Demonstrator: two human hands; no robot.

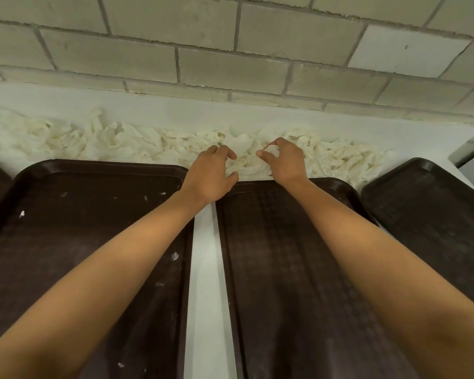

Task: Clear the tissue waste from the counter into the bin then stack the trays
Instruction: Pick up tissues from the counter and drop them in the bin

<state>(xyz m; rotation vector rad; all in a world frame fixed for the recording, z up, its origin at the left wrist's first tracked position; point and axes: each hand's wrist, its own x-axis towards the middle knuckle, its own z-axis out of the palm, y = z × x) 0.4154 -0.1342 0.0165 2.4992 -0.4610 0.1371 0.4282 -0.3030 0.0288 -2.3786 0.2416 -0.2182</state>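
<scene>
Tissue waste (121, 140) — crumpled strip along the far edge of the table (207, 255), behind brown trays (93, 228) lying side by side | left hand (212, 173): curled, grasping tissue | right hand (283, 160): pinching a tissue clump

Crumpled white tissue (137, 140) lies in a long heaped strip, running out to both sides of our grip; dark brown trays (93, 214) lie flat, side by side, just nearer than it.
</scene>
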